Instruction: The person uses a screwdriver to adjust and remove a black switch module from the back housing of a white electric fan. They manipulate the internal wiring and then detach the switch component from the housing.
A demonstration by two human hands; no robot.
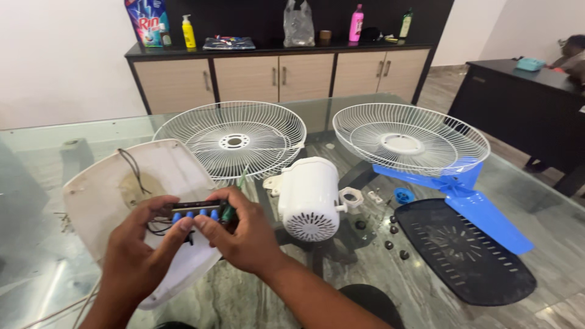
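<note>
My left hand (137,253) and my right hand (244,234) together grip a small black switch block (196,210) with a row of blue push buttons. Thin dark wires run from it into the upturned white fan base shell (106,183) lying under my hands. The white fan motor housing (309,196) rests on the glass just right of my right hand. Behind it lie two white wire fan guards, one on the left (234,139) and one on the right (407,141).
A blue fan blade (472,201) and a black vented plate (469,250) lie at right, with small dark screws (390,230), a white nut (351,197) and a blue cap (403,195) between. The glass table (36,244) reaches a cabinet (274,76) bearing bottles; a dark desk (524,103) stands far right.
</note>
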